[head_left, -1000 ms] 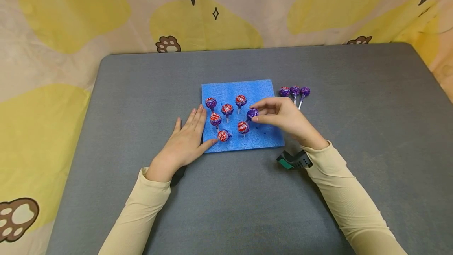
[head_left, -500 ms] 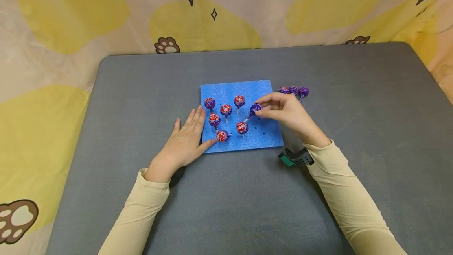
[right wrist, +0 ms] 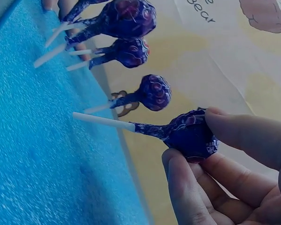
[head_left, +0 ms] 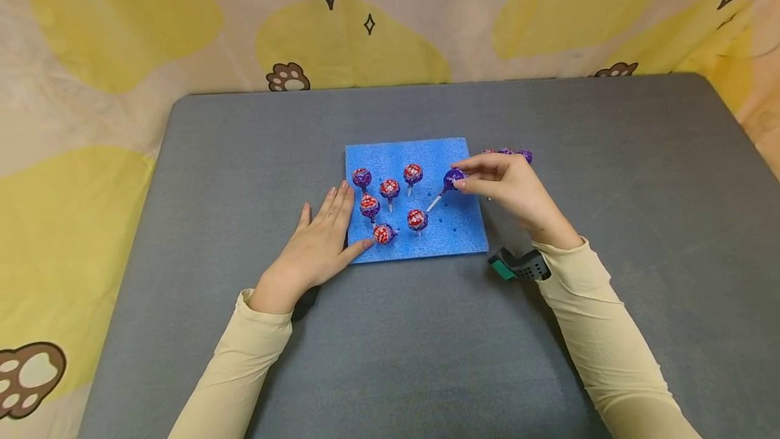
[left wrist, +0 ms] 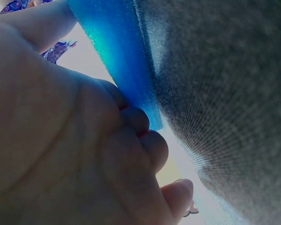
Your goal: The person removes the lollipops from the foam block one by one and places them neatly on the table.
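My right hand [head_left: 508,188] pinches a purple-wrapped lollipop [head_left: 452,179] by its candy head, over the right part of a blue foam board [head_left: 451,239]. In the right wrist view the white stick [right wrist: 103,119] of this lollipop points at the foam, its end out in the open. Several lollipops [head_left: 388,189] with red and purple wrappers stand stick-down in the board's left and middle. My left hand [head_left: 317,242] lies with straight fingers along the board's left edge, its thumb close to the front lollipop [head_left: 384,234]. The left wrist view has the fingertips against the foam's side [left wrist: 117,56].
Beyond my right hand, more lollipops [head_left: 525,155] lie on the grey table [head_left: 365,358], partly hidden by that hand. Small holes dot the right part of the foam. A yellow and cream patterned cloth [head_left: 390,19] hangs behind the table.
My right hand has moved right and slightly away with the pinched lollipop, and the white stick now shows. It covers more of the lollipops lying on the table. My left hand stays in place.
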The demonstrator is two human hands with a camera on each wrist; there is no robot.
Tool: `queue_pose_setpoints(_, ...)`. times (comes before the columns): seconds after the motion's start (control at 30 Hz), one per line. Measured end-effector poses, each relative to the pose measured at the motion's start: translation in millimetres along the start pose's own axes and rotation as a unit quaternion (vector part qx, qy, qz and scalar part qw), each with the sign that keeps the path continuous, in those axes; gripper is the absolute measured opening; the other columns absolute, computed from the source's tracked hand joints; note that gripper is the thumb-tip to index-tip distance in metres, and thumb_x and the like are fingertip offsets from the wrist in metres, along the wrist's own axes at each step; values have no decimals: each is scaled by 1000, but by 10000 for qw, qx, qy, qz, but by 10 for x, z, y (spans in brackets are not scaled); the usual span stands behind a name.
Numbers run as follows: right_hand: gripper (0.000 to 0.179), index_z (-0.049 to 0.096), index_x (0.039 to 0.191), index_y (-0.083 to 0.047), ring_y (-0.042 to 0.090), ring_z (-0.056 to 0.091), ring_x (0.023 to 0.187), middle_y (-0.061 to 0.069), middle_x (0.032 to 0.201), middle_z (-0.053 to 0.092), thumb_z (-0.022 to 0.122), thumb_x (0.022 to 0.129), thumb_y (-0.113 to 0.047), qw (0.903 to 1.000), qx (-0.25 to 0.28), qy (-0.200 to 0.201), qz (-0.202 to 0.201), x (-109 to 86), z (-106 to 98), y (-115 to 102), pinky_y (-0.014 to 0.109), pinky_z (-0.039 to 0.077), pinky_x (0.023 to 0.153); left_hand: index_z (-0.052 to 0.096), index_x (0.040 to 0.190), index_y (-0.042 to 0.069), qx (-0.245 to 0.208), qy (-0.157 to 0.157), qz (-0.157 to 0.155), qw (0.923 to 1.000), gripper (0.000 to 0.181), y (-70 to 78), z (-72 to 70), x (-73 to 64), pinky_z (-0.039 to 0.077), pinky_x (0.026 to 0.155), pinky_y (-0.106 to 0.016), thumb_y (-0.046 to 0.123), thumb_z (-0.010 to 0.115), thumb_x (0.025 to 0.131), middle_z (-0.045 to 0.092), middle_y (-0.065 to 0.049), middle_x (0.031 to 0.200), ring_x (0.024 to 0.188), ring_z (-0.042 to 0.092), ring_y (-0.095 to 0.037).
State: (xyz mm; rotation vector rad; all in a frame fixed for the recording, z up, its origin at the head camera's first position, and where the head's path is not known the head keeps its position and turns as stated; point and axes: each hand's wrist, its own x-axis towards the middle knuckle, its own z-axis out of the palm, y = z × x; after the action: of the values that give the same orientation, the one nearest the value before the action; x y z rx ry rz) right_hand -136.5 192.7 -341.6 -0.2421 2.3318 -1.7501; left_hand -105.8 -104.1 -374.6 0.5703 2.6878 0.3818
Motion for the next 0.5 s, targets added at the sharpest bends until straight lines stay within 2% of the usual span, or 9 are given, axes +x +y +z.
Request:
queue_pose_setpoints(0.23, 35, 62, 114, 10, 17, 67, 79, 1, 92, 69, 70, 85, -8, 9999, 4, 100, 71, -11, -55, -19, 23, 52, 75, -1, 151, 5, -1, 7, 3, 10000, 88, 1, 1, 5, -1, 109, -58, 56, 43, 94, -7, -9, 157, 143, -6, -25)
queue_pose_setpoints(0.5, 33, 62, 112, 11, 13, 66, 78, 0, 91, 69, 70, 84, -6, 9996, 225, 173, 79, -7, -94, -18, 26, 53, 74, -1, 151, 5, -5, 8, 11, 10000, 88, 2, 0, 1, -1, 109, -58, 56, 43, 94, -7, -9, 157, 143, -6, -25)
